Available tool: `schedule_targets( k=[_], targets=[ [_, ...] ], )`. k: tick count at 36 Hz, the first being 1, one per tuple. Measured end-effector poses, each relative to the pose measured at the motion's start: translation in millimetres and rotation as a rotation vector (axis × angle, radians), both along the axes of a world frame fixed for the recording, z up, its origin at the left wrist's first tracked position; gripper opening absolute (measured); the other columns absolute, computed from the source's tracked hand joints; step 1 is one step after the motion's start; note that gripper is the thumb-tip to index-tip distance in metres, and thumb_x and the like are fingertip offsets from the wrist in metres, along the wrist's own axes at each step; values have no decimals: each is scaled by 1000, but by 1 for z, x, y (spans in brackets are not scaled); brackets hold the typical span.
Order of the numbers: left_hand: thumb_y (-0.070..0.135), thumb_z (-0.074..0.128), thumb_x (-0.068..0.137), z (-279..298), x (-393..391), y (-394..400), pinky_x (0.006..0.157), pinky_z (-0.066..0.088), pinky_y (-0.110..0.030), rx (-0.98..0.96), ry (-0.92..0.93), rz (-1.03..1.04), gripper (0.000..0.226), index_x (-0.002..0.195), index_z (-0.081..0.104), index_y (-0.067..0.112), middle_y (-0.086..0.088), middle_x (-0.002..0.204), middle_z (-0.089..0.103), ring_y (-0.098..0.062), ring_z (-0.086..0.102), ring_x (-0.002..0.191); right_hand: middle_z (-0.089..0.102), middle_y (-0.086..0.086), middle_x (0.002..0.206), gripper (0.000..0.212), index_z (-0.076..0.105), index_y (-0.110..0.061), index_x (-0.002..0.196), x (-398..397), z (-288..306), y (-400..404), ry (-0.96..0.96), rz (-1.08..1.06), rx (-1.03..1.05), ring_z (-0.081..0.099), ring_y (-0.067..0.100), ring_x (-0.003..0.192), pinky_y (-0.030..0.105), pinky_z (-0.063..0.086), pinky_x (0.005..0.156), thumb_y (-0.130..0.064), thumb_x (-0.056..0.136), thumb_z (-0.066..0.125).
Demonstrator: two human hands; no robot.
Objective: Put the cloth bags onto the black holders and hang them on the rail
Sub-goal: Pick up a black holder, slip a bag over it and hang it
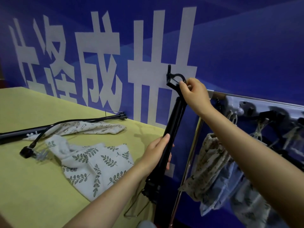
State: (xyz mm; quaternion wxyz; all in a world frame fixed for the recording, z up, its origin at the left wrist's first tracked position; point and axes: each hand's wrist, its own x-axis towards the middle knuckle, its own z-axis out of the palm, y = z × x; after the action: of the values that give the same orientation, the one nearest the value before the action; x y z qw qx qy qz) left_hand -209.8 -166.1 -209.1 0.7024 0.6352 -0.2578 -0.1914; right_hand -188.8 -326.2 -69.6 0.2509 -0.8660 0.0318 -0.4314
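Black holder [171,129] up off the table [29,186], tilted, between both hands. Left hand [158,152] wrapped round the shaft near the middle, right hand [195,94] pinching the loop up top. Leaf-print cloth bag [97,165] flat on the table just left of the left hand, untouched. Filled bags [209,165] hanging off the rail [256,100], under the right forearm.

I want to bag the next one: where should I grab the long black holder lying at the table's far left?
Grip the long black holder on its bare tube left of the patterned cloth bag, from above; it lies flat on the yellow table.
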Motion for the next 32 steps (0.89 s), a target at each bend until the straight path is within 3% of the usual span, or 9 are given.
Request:
schedule_targets(
  k=[3, 8, 19, 22, 27, 30, 32],
  targets=[
    [49, 35, 99, -2, -1, 1, 43, 41, -24, 2, 22, -58, 47, 96, 56, 7, -7, 57, 51, -20, 49, 42, 41, -10, 65, 35, 41, -21, 66, -1, -3, -3, -33, -103, -95, 39, 7, 58, 25, 25, 49, -33, 98, 47],
    [50, 35, 98, -5, -2, 0, 43, 41, -25, -23, 55, -118, 48, 98, 55, 6, -9, 59, 50, -20, 49, 42, 42, -4, 62, 33, 47, -11, 72, -2, -4, -12, -49, -123, -166, 41, 18, 60, 28, 25, 48, -32, 98, 47],
    [48, 35, 99, -5, -6, -4, 40, 41, -23, -47, 83, -159, 45, 95, 53, 6, -6, 56, 50, -18, 48, 39, 38, -1, 60, 33, 41, -9, 73, -18, 10, -39, 74, 167, -224, 34, 14, 54, 31, 28, 55, -27, 99, 49],
    [50, 37, 97, -8, -5, -4, 40, 41, -24, -44, 87, -165, 46, 94, 54, 7, -6, 56, 50, -19, 48, 40, 37, 3, 65, 35, 42, -2, 80, -22, 10, -41, 131, 215, -197, 33, 12, 57, 28, 29, 54, -30, 99, 50],
    [58, 46, 83, -11, 0, -2, 42, 42, -26, -55, 62, -193, 52, 92, 52, 7, -7, 56, 48, -21, 47, 41, 46, 7, 74, 39, 50, 4, 96, -34, 18, -48, 352, 367, -25, 43, 8, 60, 11, 36, 52, -35, 96, 54],
    [57, 49, 82, -12, 2, -1, 42, 42, -26, -64, 48, -211, 52, 94, 52, 6, -8, 55, 49, -21, 48, 40, 53, -1, 73, 32, 53, -5, 93, -42, 22, -57, 450, 482, 117, 50, 2, 58, 13, 41, 54, -36, 89, 59],
    [58, 51, 85, -13, 4, -1, 41, 41, -25, -59, 47, -211, 54, 93, 54, 5, -9, 54, 50, -22, 49, 39, 57, 3, 80, 36, 55, -6, 96, -46, 21, -62, 470, 521, 170, 55, 10, 70, 21, 44, 65, -38, 82, 63]
  ],
)
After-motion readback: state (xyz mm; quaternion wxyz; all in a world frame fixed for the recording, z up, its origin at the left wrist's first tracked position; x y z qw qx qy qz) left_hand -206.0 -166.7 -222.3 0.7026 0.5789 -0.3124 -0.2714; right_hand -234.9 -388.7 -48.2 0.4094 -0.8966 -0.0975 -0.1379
